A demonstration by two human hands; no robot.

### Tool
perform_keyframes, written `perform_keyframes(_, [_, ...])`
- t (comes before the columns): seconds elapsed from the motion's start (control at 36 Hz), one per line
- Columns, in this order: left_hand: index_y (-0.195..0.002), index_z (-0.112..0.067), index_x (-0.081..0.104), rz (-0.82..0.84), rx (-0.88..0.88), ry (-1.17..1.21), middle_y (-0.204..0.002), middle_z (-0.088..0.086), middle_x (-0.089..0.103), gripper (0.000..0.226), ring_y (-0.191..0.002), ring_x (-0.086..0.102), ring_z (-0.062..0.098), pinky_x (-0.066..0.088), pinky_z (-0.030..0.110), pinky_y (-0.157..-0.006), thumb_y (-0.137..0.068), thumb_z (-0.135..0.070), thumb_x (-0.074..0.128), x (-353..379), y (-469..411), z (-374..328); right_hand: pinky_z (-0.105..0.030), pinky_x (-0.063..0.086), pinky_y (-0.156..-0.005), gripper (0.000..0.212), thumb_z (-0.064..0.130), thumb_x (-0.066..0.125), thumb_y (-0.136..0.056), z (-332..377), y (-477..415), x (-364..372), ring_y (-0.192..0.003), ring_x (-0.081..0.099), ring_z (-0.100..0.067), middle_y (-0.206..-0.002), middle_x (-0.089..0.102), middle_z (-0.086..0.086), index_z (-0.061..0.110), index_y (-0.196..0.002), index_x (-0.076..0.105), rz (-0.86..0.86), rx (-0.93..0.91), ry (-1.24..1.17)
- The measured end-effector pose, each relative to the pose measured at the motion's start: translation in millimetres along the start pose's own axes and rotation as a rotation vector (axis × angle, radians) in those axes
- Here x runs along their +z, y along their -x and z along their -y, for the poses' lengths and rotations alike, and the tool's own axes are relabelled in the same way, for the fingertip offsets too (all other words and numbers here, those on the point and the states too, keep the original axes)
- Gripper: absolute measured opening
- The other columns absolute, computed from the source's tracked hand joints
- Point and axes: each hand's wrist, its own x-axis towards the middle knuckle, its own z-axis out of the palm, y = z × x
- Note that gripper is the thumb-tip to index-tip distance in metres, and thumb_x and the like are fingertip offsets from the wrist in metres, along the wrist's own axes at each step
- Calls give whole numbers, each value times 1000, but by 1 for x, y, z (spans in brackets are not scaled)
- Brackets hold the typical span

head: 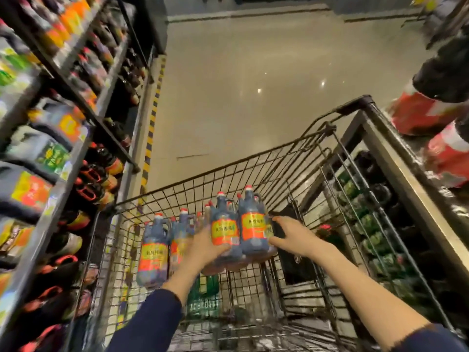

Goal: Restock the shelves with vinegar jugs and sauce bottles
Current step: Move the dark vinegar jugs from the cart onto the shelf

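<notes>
Head view: vinegar jug pack (239,231) held over cart (228,172), left hand (206,250) and right hand (291,236) grips closed round it; unloading step judged, carry to left shelves (63,179) needed.

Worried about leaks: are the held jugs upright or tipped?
Upright: the jugs show red caps on top, gripped between left hand and right hand.

cart (256,161): metal wire | jugs (252,224): plastic, paper labels | floor (253,72): glossy

Dark, red-capped, orange-labelled vinegar jugs (250,226) are held upright over the wire cart (253,155).
</notes>
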Motion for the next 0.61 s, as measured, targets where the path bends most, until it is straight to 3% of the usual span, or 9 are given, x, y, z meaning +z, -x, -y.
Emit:
perform_keyframes(0.06, [-117,-21,53,8,-25,43,-104,-5,62,42,-104,61,18,42,23,-75,-83,-40,69,9,-14,3,-27,40,-94,52,31,63,-88,-4,-13,5,-118,52,-22,-131,54,-11,11,-133,46,3,-9,-18])
perform_keyframes(0.17, [-128,-11,52,19,-117,129,-108,3,68,79,-92,65,20,48,26,-73,-69,-59,72,33,-63,21,-28,39,-92,50,29,61,-89,-12,-37,14,-117,54,-25,-128,57,-14,8,-133,48,2,8,-40])
perform_keyframes(0.25, [-123,-12,58,31,-153,155,-116,6,65,88,-105,63,26,52,34,-88,-60,-73,68,47,-86,26,-29,39,-92,51,30,62,-89,-19,-52,23,-117,53,-26,-128,57,-14,9,-133,48,22,53,-57])
perform_keyframes(0.36, [-114,-16,63,-15,-210,173,-108,5,69,124,-97,66,24,55,36,-81,-26,-102,45,60,-104,29,-32,42,-91,48,28,64,-86,-25,-66,32,-113,56,-26,-124,59,-14,9,-129,52,38,86,-94])
perform_keyframes(0.44, [-109,-18,63,-32,-227,188,-105,3,69,101,-93,67,23,55,35,-80,-38,-89,61,54,-100,18,-36,47,-92,48,31,66,-84,-29,-74,39,-109,59,-25,-119,62,-10,12,-126,53,55,104,-122])
perform_keyframes(0.5, [-110,-18,61,-51,-254,213,-104,3,69,104,-91,67,22,56,38,-80,-33,-88,61,52,-102,19,-37,49,-88,44,32,68,-83,-32,-80,44,-103,61,-22,-113,64,-7,15,-121,55,63,108,-149])
perform_keyframes(0.61, [-106,-17,63,-9,-296,206,-104,2,69,80,-89,67,21,56,35,-78,-49,-72,75,44,-100,17,-25,48,-75,36,26,71,-80,-32,-87,53,-86,60,-11,-96,63,3,17,-111,55,49,139,-216])
